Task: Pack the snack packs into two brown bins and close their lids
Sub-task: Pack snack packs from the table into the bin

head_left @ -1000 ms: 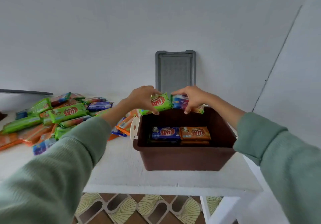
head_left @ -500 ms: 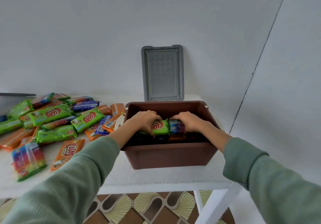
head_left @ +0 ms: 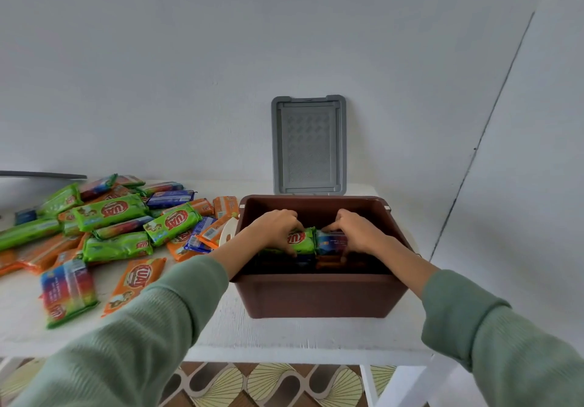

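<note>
Hidden: my fingertips are tucked behind the packs. The layer beneath them in the brown bin [head_left: 316,296] sits in shadow, and I make out only dark blue and orange edges.
Cut off: the pile of snack packs [head_left: 110,226] runs off the left edge of the frame.
Surface: white counter [head_left: 284,334], bin at centre right. A grey lid [head_left: 309,144] stands upright against the white wall behind it, with patterned floor tiles [head_left: 268,384] at the bottom.
Left hand [head_left: 278,233]: fingers curled over the green snack pack [head_left: 301,242] inside the bin.
Right hand [head_left: 357,233]: curled round the blue snack pack [head_left: 331,242].
Axis: both packs lie end to end, touching, their long axes running left to right across the frame.
</note>
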